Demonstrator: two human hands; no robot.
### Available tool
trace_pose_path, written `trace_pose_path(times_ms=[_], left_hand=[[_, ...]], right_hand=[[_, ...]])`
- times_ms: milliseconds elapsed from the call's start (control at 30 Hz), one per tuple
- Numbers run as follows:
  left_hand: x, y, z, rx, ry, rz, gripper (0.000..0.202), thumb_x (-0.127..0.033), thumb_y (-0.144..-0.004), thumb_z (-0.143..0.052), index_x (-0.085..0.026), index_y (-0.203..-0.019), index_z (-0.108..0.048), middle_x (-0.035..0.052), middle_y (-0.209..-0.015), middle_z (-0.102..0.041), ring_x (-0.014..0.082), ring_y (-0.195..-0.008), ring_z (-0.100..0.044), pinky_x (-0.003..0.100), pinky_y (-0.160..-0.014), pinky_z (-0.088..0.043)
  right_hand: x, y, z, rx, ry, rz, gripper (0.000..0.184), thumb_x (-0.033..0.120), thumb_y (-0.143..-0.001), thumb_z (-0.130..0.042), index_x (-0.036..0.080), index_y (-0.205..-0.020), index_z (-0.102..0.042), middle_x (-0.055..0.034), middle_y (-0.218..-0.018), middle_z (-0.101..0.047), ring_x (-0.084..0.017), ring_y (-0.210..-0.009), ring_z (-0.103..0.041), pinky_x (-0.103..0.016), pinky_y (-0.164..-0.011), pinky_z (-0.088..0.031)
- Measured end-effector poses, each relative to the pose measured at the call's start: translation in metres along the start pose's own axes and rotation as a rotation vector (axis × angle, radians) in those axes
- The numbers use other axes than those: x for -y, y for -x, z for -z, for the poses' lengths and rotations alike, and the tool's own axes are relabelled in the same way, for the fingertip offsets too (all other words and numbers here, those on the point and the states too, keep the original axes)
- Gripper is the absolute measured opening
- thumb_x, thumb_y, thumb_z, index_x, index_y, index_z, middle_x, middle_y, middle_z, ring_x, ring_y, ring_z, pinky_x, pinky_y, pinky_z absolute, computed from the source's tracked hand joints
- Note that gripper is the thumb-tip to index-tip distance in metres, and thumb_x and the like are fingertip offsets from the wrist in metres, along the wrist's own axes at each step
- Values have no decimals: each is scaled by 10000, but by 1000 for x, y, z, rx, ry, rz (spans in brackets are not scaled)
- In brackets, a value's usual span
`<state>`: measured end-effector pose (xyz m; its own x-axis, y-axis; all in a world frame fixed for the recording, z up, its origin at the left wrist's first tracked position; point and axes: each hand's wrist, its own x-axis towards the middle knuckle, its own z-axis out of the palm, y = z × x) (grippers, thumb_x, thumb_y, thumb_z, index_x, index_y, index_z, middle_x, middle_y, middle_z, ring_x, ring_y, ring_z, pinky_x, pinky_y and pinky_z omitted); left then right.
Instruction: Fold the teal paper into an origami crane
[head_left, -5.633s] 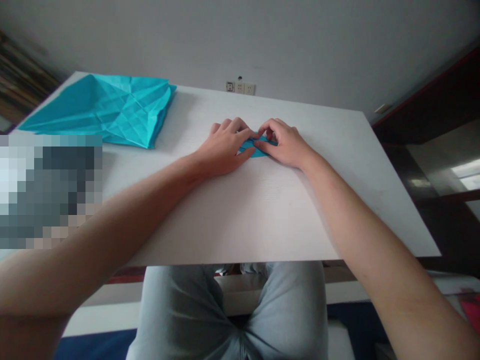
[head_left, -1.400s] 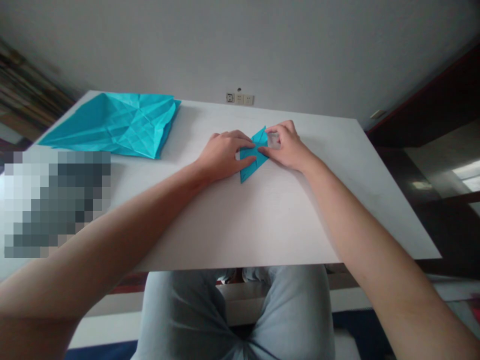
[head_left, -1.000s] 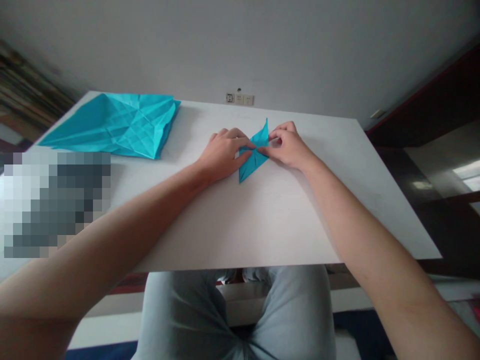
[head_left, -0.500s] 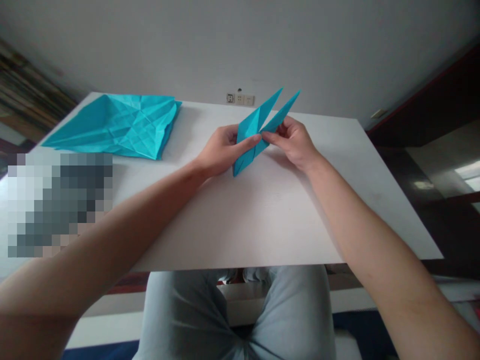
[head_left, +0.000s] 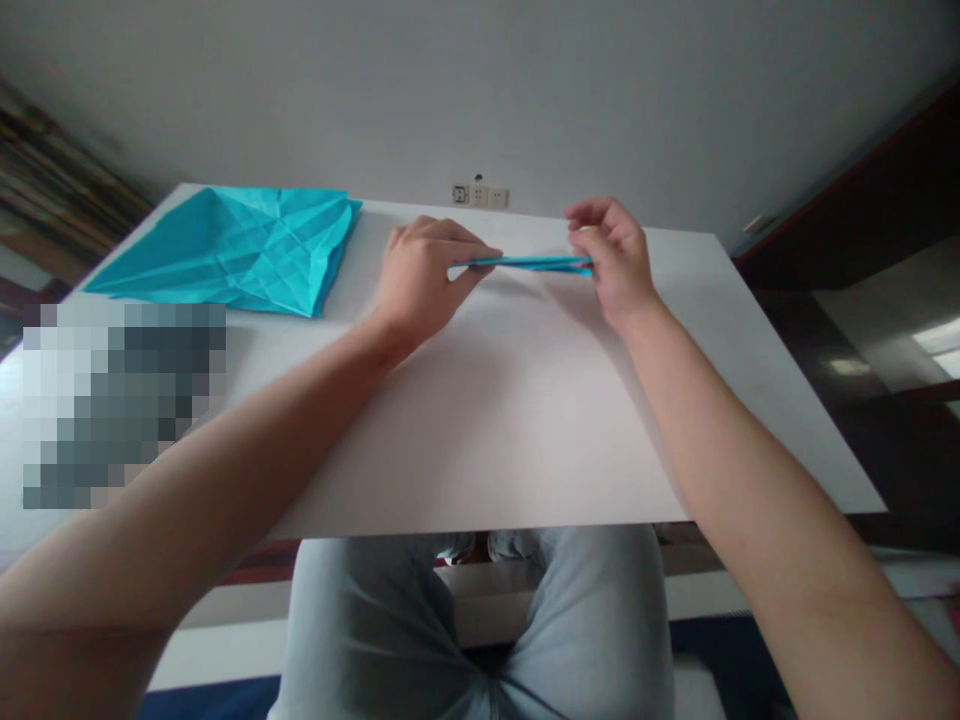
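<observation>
A narrow strip of folded turquoise paper (head_left: pixel 529 264) lies almost flat and level just above the white table (head_left: pixel 487 420), seen edge-on. My left hand (head_left: pixel 424 275) grips its left end between thumb and fingers. My right hand (head_left: pixel 607 260) pinches its right end, with the fingers curled above it. To the left of my left hand lies a large creased sheet of turquoise origami paper (head_left: pixel 240 250), which neither hand touches.
A wall socket panel (head_left: pixel 480 196) sits behind the table's far edge. A pixelated patch (head_left: pixel 112 400) covers the table's left side. My legs in pale jeans (head_left: pixel 472 640) are below the near edge. Dark furniture (head_left: pixel 825 250) stands to the right.
The folded paper has closed from a spread, pointed shape into a thin flat strip. My hands have moved apart and now hold its two ends.
</observation>
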<state>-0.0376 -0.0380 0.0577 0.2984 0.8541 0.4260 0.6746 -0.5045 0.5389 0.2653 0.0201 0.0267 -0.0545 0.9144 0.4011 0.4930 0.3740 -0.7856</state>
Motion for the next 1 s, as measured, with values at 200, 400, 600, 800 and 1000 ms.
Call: trace_pose_path(times_ms=[200,400,600,800,1000], left_hand=[[4,4,-15,254,-77,-62,468,-282,-1072,-688,-368,-1405,-1006,97,-1493,-914,388,-1424,-793,600,-1340,-554],[1,10,-18,270,-101,-99,469,-323,-1079,-697,-397,-1438,-989,91,-1564,-882,419,-1495,-737,648,-1346,-474],[4,15,-23,343,-88,-198,397,-463,-1182,-715,-437,-1497,-956,93,-1732,-818,458,-1642,-630,701,-1369,-376],[8,7,-22,270,2,-239,312,-486,-1135,-788,-332,-1291,-1009,81,-1469,-951,384,-1416,-852,572,-1348,-477],[13,2,-20,215,84,-154,269,-497,-1084,-847,-254,-1063,-962,89,-1174,-969,315,-1109,-901,443,-1127,-636]], right_hand=[[25,17,0,90,175,95,423,682,-1064,-889,326,-1289,-856,-121,-1466,-727,-336,-1216,-738,-556,-1032,-684],[50,36,-8,341,160,158,383,643,-935,-1020,314,-1040,-854,-100,-1261,-732,-324,-1094,-669,-542,-991,-646],[34,33,-11,396,32,179,452,706,-926,-981,291,-1000,-819,-47,-1032,-752,-250,-920,-603,-431,-874,-545],[30,34,-12,507,-95,116,685,771,-754,-1126,272,-1107,-817,2,-942,-709,-196,-830,-526,-366,-766,-425],[32,32,-11,540,-4,165,488,614,-815,-1108,261,-1000,-827,-23,-993,-684,-219,-895,-546,-384,-812,-425]])
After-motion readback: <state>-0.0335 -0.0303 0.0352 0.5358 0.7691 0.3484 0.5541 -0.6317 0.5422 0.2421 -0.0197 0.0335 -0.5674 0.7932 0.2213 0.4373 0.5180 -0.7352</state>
